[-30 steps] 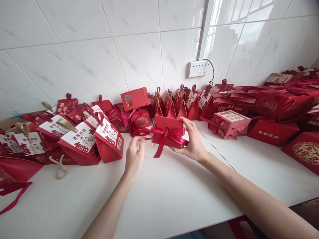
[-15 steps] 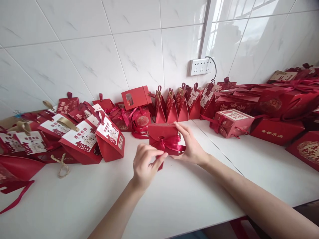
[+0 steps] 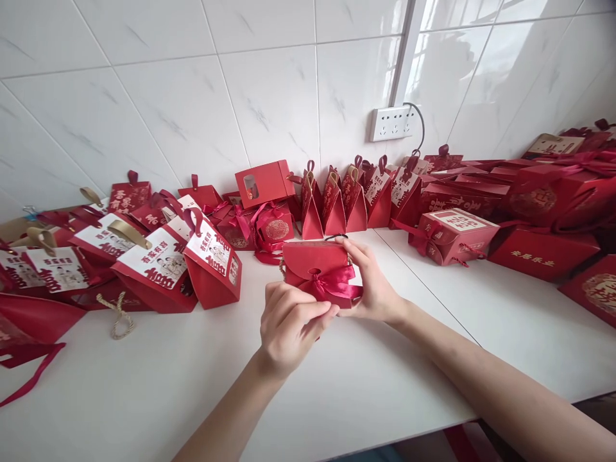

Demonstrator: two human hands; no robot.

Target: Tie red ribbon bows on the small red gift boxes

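A small red gift box (image 3: pixel 303 258) with a flap front is held up in the middle, over the white table. A magenta satin ribbon (image 3: pixel 335 282) is tied in a bow at a round hole in its flap. My right hand (image 3: pixel 373 285) grips the box from the right, thumb behind the bow and fingers along the top corner. Across the lower left front, my left hand (image 3: pixel 293 327) is closed in a pinch on the ribbon's tail; its fingertips hide the ribbon's end. A thin cord handle shows at the box's left side.
Several red gift boxes with white labels (image 3: pixel 161 260) crowd the left. A row of narrow triangular boxes (image 3: pixel 339 204) stands along the tiled wall. More boxes (image 3: pixel 457 234) pile up at right. A power strip (image 3: pixel 393 123) is fixed to the wall. A loose rope loop (image 3: pixel 120 317) lies at left.
My left hand has moved slightly right and down along the box's lower front; the ribbon tail that hung below it is now hidden. The box has tipped slightly, and the view has shifted a little.
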